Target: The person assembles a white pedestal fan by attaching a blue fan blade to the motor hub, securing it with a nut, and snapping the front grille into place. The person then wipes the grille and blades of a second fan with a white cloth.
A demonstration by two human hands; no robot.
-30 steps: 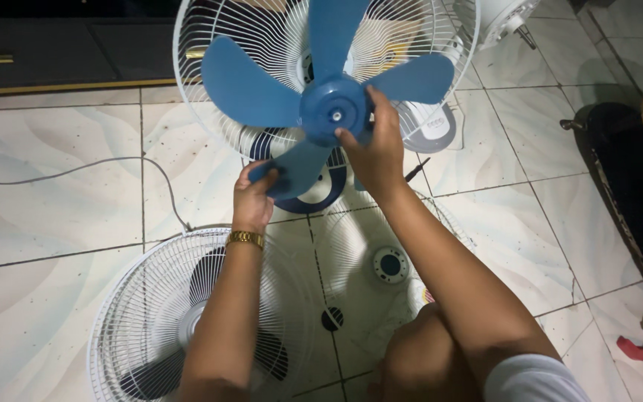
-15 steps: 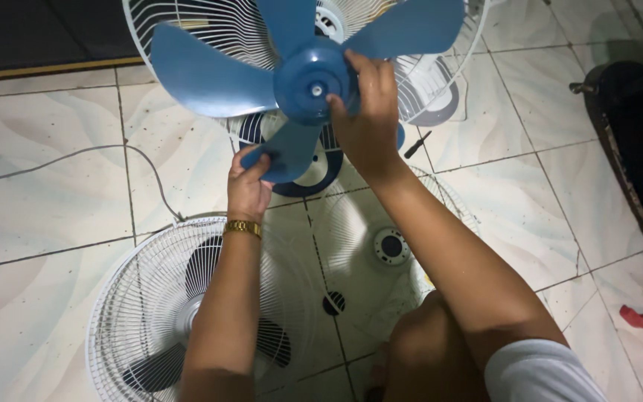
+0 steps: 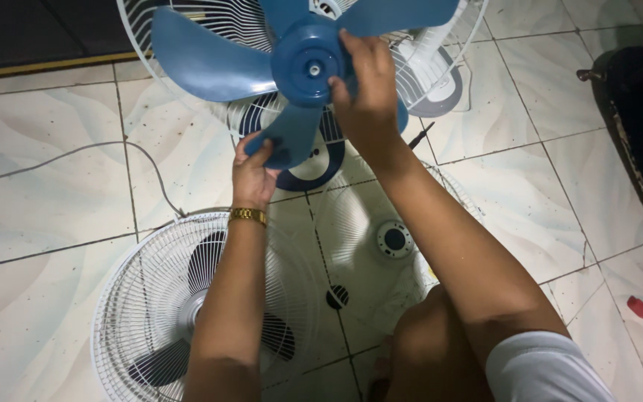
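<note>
Blue plastic, light and likely springy at its thin tips, the fan blade (image 3: pixel 292 67) sits above the floor grilles, its hub clasped by the right hand (image 3: pixel 366 104) while the left hand (image 3: pixel 253 175) pinches the lowest blade's tip below.

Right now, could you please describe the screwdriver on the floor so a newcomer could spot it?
Start at the blue fan blade the hands hold. Just right of the right hand, a small dark screwdriver lies on the pale tile floor, the only slim dark stick among round white grilles.
</note>
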